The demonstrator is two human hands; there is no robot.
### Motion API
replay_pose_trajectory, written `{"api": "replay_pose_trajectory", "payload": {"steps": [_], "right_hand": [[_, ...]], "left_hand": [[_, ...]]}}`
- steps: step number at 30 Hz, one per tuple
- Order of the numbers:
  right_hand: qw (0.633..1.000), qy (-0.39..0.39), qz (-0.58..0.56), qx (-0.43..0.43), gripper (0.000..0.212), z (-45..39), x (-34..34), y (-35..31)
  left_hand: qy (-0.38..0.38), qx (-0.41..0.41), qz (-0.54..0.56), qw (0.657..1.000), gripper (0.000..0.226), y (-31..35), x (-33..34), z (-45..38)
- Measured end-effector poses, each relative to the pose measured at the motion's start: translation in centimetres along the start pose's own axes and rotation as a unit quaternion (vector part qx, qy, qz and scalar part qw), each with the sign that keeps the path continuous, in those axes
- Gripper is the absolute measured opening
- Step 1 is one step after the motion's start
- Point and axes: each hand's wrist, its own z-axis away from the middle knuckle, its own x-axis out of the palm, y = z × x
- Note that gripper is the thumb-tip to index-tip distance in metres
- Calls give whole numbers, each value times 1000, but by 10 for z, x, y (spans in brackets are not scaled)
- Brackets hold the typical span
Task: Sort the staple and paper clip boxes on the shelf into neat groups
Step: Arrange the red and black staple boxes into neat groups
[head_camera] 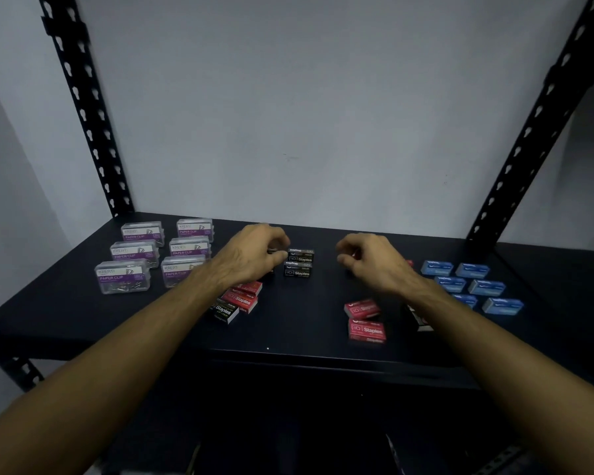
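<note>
My left hand [254, 255] is curled at mid shelf, its fingertips pinching a small dark box that looks like a black staple box, mostly hidden. Right beside it, two black staple boxes [299, 262] lie one behind the other. My right hand [367, 260] is curled too, with a sliver of red showing between its fingers, seemingly a red staple box. Red staple boxes [244, 299] and a black one [225, 311] lie under my left wrist. Two more red boxes [366, 320] sit front right. Several clear paper clip boxes [134, 255] stand in two columns on the left.
Several blue boxes [474, 286] lie in two columns at the right. A box [420, 320] is half hidden under my right forearm. Black perforated uprights [93, 125] frame the dark shelf [306, 341], with a white wall behind.
</note>
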Motion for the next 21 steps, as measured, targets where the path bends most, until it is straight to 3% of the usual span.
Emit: {"api": "replay_pose_trajectory", "payload": {"steps": [8, 21], "right_hand": [[998, 7, 20, 59, 26, 41, -35, 25], [993, 31, 59, 97, 22, 92, -31, 55]], "left_hand": [[-26, 31, 87, 995, 17, 43, 14, -4], [-58, 46, 95, 993, 19, 73, 36, 11]]}}
